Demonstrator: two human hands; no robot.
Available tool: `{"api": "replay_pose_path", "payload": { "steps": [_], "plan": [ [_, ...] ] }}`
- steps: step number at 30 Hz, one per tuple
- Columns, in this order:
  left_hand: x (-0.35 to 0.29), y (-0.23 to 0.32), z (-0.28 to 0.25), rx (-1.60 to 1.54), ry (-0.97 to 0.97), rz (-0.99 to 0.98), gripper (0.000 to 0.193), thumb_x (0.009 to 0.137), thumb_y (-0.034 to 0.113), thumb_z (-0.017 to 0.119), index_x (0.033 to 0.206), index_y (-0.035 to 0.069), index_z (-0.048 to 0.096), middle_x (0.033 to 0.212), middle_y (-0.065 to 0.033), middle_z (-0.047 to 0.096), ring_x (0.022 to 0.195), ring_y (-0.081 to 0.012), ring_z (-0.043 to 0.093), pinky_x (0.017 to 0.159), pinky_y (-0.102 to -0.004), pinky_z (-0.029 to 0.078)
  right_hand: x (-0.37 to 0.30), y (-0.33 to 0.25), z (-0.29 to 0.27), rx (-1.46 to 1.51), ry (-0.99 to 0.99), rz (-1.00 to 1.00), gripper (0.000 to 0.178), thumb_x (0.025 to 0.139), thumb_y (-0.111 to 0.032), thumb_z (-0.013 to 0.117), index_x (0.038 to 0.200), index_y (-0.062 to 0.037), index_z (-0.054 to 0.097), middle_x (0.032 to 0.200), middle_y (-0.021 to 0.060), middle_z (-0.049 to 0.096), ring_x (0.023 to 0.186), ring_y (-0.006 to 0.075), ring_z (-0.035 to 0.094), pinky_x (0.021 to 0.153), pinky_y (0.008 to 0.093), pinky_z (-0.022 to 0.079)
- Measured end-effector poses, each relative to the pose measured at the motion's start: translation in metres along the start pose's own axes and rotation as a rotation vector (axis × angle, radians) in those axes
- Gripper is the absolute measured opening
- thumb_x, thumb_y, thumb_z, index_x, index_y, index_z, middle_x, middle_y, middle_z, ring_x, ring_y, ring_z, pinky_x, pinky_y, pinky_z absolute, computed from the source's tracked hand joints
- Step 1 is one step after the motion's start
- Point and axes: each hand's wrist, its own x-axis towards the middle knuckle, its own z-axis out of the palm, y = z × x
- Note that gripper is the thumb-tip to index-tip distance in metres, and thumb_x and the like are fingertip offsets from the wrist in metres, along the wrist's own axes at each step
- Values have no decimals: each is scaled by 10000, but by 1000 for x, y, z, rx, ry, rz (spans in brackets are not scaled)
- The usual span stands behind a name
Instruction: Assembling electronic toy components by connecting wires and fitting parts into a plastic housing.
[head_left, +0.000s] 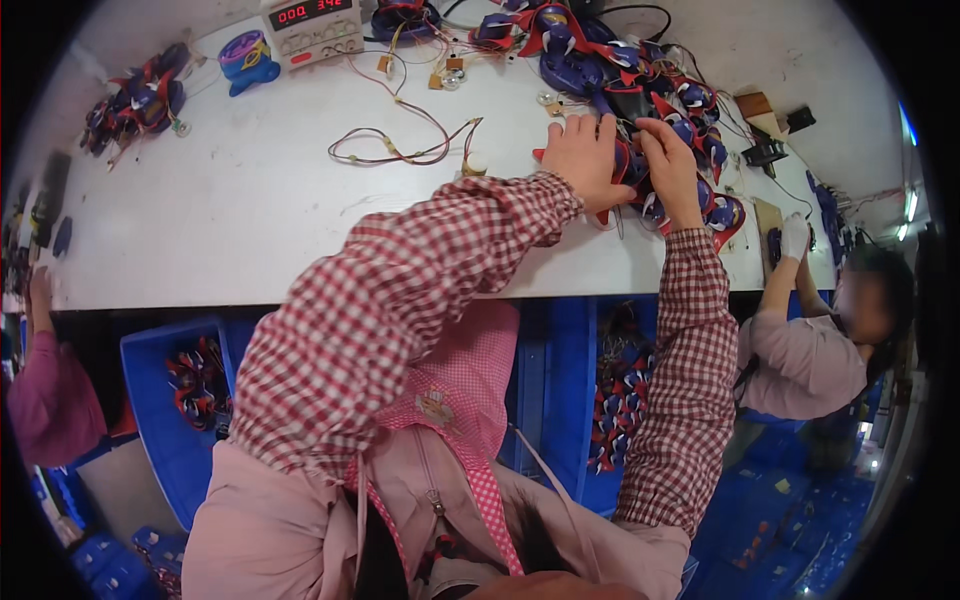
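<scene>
- head view: two hands meet over the right portion of the white table (230,210), against the near edge of a pile of similar parts (695,95).
- left hand (583,163): back upward, fingers extended and lightly spread, laid across the work; thumb directed toward the right hand. the palm is hidden; whether it grips cannot be told.
- right hand (674,175): fingers bent inward from the right side. fingertip contact is obscured; cannot tell whether anything is pinched.
- purple-and-red part (624,158): located between and partly beneath the hands; largely covered.
- handling (judgement): probably light, with a stiff, smooth shell that may slip under dry fingers. thin wires run among the pile and are likely the fragile element; snagging is possible.
- hold (judgement): grasp the shell by its broad sides; avoid lifting by wires or pointed red tips.
- surroundings: a looped cable (443,146) lies left of the hands; a power supply (315,30) with a lit red display stands at the far side.
</scene>
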Motion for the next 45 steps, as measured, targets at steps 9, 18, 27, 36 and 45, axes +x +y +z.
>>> {"api": "replay_pose_path", "payload": {
  "steps": [9,18,27,36,45],
  "plan": [
    [-21,-3,0,164,-222,-225,758,618,424,724,1182,-9,461,1056,-176,503,1013,-325,474,852,-445,349,40,13,14,-188,-448,-89,291,862,-177,543,1092,-14,613,973,150,665,910,225,644,806,307,488],
    [-78,1,-10,6,10,-179,744,600,359,728,1195,11,449,1015,-173,485,978,-337,464,845,-436,348,48,-5,41,-587,-804,-149,386,778,-197,611,1108,4,600,1050,199,633,986,329,599,862,372,473],
    [-101,3,-36,-186,104,-89,757,599,334,748,1204,3,437,1045,-188,479,985,-347,473,882,-424,370,24,-35,24,-227,-881,27,320,818,-228,606,1038,4,623,891,138,650,868,210,622,790,284,482],
    [-112,-7,-59,-445,-3,-336,772,685,354,761,1232,-63,410,1098,-180,511,1019,-246,537,873,-343,458,-31,-34,22,-184,-145,100,376,778,-329,660,956,0,633,853,187,658,805,284,644,724,329,490],
    [-120,8,-102,-875,-181,-502,763,675,323,772,1208,-96,423,1076,-150,547,927,-186,579,806,-287,483,-73,-29,33,-338,-433,233,342,807,-256,665,951,52,619,805,138,655,756,190,620,670,284,477]
  ]
}}
